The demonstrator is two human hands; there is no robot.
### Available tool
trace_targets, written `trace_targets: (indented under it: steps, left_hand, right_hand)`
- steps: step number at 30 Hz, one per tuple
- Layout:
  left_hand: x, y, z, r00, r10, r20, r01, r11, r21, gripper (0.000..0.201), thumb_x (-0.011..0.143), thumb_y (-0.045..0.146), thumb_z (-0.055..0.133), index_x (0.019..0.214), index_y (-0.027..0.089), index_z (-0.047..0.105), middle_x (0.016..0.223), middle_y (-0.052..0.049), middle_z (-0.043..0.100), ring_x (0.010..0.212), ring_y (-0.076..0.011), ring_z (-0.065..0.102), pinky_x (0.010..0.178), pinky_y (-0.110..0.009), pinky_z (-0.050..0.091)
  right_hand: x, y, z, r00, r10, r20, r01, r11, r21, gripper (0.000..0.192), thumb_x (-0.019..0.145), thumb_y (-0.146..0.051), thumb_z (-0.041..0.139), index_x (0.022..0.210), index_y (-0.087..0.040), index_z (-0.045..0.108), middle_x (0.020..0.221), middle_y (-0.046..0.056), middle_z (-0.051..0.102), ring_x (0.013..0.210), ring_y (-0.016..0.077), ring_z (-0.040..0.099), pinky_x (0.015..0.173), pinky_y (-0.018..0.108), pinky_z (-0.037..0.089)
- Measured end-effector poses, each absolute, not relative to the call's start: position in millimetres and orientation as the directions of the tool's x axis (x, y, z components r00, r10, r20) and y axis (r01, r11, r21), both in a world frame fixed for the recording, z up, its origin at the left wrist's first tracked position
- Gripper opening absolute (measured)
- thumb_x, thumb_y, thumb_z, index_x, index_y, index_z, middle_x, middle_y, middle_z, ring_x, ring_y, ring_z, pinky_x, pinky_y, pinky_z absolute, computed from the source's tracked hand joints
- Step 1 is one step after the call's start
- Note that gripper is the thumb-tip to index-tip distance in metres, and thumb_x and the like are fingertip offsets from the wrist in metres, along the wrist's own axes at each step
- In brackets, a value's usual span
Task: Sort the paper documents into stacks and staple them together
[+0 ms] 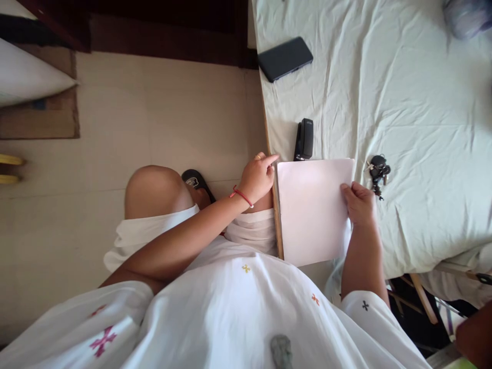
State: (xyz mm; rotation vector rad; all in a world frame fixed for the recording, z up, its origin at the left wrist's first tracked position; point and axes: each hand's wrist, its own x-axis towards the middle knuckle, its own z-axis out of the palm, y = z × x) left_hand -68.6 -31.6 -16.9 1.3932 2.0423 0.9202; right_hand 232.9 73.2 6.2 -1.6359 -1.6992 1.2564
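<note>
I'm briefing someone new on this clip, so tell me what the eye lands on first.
First, the white sheets of paper at the table's edge, pinched between the left hand on one side and the right hand on the other. Just beyond them a black stapler stands on the pale cloth, a bunch of keys lies beside the right hand, and a dark phone rests farther off.

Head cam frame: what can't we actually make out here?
- Object at top right: blurred and cut by the frame edge, unidentifiable.
- Grey lump at the bottom edge: cut off, blurred.
- Stapler: its near end is hidden behind the paper stack.
- Keys: too small to count.
- Right hand: fingers partly under the paper.
</note>
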Motion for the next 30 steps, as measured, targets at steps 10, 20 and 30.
trace_targets:
  steps: [10, 20, 30]
  left_hand:
    - [-63.5, -22.3, -2.7, -0.36, 0.932, -0.046, 0.657, 0.288, 0.696, 0.022, 0.09, 0.017, 0.06, 0.103, 0.018, 0.078, 0.095, -0.007, 0.067, 0.09, -0.0214, 0.064, 0.084, -0.034, 0.052]
    - [-66.1, -14.9, -11.0, -0.383, 0.924, 0.008, 0.6, 0.242, 0.763, 0.005, 0.082, 0.018, 0.071, 0.078, 0.02, 0.068, 0.085, -0.005, 0.061, 0.078, -0.0194, 0.06, 0.075, -0.033, 0.049]
    - [-70.1, -10.5, -1.2, -0.268, 0.96, -0.081, 0.619, 0.236, 0.749, 0.014, 0.08, 0.011, 0.068, 0.072, 0.02, 0.062, 0.082, -0.004, 0.06, 0.073, -0.0187, 0.055, 0.07, -0.033, 0.044]
  right_hand:
    - [229.0, 73.2, 11.5, -0.19, 0.951, -0.243, 0.597, -0.085, -0.798, 0.032, 0.085, -0.049, 0.07, 0.074, -0.021, 0.062, 0.061, -0.004, 0.051, 0.051, 0.01, 0.039, 0.046, 0.023, 0.029]
    - [232.2, 74.7, 3.5, -0.207, 0.956, -0.206, 0.597, -0.043, -0.801, 0.033, 0.085, -0.052, 0.069, 0.072, -0.022, 0.061, 0.057, -0.004, 0.049, 0.049, 0.0101, 0.038, 0.043, 0.023, 0.03]
    - [229.4, 76.4, 4.2, -0.231, 0.965, -0.124, 0.658, 0.061, -0.751, 0.028, 0.088, -0.048, 0.066, 0.078, -0.022, 0.064, 0.062, -0.003, 0.052, 0.055, 0.0118, 0.043, 0.047, 0.023, 0.035]
